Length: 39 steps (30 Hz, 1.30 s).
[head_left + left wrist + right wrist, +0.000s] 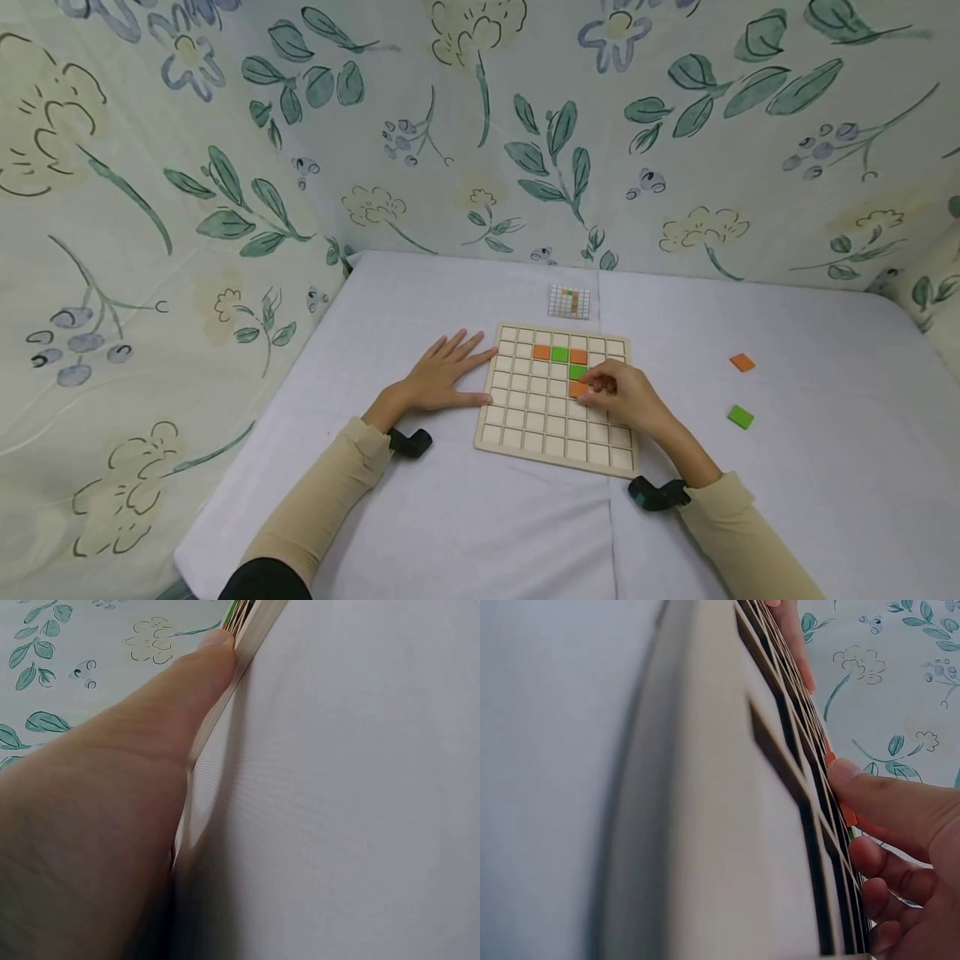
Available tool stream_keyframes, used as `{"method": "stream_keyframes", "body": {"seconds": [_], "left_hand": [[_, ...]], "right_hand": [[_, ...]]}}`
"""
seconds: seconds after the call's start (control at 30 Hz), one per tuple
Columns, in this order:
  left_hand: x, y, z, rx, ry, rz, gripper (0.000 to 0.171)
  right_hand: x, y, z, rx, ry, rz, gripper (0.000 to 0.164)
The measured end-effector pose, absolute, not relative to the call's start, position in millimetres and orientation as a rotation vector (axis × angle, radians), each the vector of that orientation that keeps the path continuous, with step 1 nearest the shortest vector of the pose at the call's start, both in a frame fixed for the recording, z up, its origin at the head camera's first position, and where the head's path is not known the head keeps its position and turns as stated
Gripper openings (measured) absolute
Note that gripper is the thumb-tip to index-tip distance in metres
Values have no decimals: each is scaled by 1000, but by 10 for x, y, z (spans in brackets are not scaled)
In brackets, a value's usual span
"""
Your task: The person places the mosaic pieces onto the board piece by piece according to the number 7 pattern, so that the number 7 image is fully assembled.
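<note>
A wooden grid board (pixel 522 421) lies on the table, with orange and green square tiles in an upside-down L in its cells. My right hand (pixel 622 392) is over the board's right half, thumb and index finger pinching an orange tile (pixel 577 389) at the lower end of the column. In the right wrist view that orange tile (pixel 848 814) shows beside the thumb, and the other fingers are curled. Just above it sits a green tile (pixel 577 372). My left hand (pixel 442 375) lies flat with spread fingers, thumb and little fingertip at the board's left edge.
A small pattern card (pixel 568 302) lies behind the board. To the right, a loose orange tile (pixel 742 362) and a loose green tile (pixel 741 417) rest on the white cloth (pixel 840 483). Floral fabric (pixel 480 167) hangs behind the table.
</note>
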<state>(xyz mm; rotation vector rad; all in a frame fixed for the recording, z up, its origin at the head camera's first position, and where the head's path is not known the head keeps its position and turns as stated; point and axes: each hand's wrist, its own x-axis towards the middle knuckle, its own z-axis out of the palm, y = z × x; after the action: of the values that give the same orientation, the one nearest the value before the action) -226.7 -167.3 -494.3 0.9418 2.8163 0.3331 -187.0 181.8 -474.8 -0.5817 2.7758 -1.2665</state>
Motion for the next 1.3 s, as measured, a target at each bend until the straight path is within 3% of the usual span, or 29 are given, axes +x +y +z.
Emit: {"method": "stream_keyframes", "body": {"seconds": [0.8,1.3], "left_hand": [[-2243,-1676,-4922,939,2812,350,88],[-2240,-1657,-4890,929,2807,337,87]], "right_hand": [[-1868,1845,-4740,-530,2727,-1341,25],[-1736,2310,-4542,-418,2898,-1350,35]]}}
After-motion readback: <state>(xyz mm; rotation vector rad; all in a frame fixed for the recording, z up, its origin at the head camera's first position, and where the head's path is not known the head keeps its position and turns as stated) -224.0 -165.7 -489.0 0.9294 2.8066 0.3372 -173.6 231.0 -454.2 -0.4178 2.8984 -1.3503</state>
